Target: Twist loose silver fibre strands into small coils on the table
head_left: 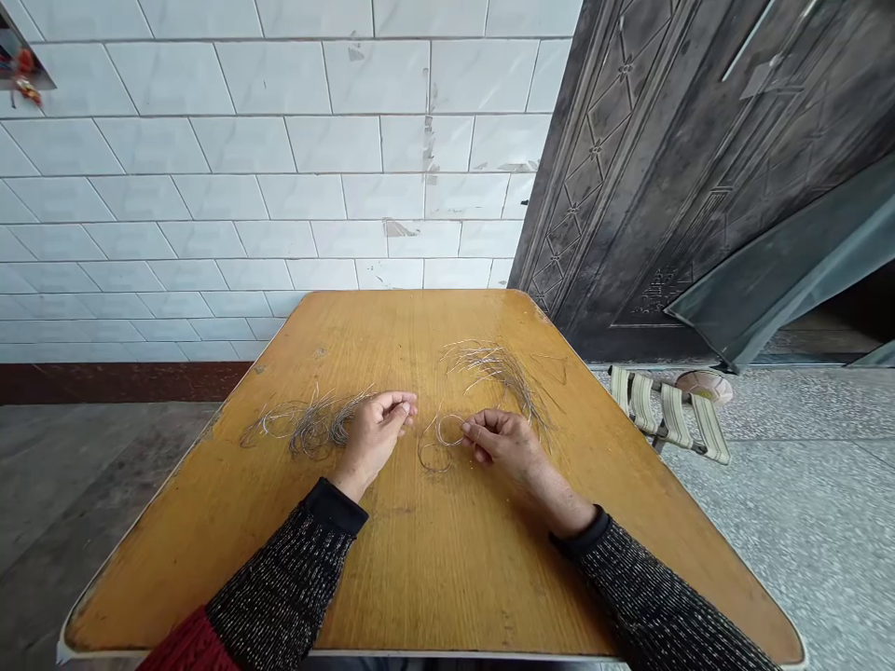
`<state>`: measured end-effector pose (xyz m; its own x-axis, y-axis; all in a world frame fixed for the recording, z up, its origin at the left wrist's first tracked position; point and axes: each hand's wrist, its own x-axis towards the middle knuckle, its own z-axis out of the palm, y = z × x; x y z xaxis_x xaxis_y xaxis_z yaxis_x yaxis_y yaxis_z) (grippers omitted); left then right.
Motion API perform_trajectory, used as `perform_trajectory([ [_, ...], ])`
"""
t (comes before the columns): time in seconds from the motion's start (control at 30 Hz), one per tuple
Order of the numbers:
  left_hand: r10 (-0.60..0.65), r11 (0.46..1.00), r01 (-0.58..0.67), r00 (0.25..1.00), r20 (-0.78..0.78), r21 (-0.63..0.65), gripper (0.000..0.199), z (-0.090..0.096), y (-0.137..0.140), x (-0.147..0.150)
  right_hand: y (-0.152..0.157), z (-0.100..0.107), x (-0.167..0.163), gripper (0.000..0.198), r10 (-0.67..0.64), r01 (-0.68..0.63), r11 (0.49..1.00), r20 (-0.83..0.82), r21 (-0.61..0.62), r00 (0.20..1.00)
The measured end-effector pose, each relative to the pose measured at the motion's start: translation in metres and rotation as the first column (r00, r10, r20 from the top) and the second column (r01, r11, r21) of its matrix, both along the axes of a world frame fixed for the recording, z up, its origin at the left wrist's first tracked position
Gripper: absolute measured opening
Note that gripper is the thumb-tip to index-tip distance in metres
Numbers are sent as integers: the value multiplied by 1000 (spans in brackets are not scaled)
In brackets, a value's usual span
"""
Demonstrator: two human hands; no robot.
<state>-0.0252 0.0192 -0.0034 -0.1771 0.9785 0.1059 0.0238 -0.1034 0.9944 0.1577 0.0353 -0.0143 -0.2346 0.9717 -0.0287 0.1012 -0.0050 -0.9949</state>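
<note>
My right hand (504,445) pinches a thin wire loop (439,432) between thumb and fingers. The loop is roughly round, and its shadow falls on the table just below it. To the left, my left hand (378,433) is closed, thumb against the fingers; whether a wire end lies in that pinch is too small to tell. Coiled wires (308,424) lie in several tangled rings beside my left hand, partly hidden by it. Behind my right hand spreads a loose bundle of straighter wires (500,363).
The wooden table (419,559) has rounded corners and stands near a white tiled wall (378,84). A dark carved door (629,186) with a grey-green curtain (790,261) is at the right. A striped folding stool (671,415) stands on the floor beside the table.
</note>
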Motion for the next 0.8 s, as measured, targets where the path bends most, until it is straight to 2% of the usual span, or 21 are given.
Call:
perform_trajectory([
  [0.2,21,1000,-17,984,-178,21,14,0,1,-3,-2,2,-2,25,32,-31,997,25,-68,999],
  [0.4,1,1000,2,983,-183,19,14,-2,1,-3,-6,0,-5,23,61,-56,991,37,-124,997],
  [0.8,-28,999,37,955,-296,26,16,-3,1,0,-4,-15,-10,25,132,-122,991,198,-63,971],
])
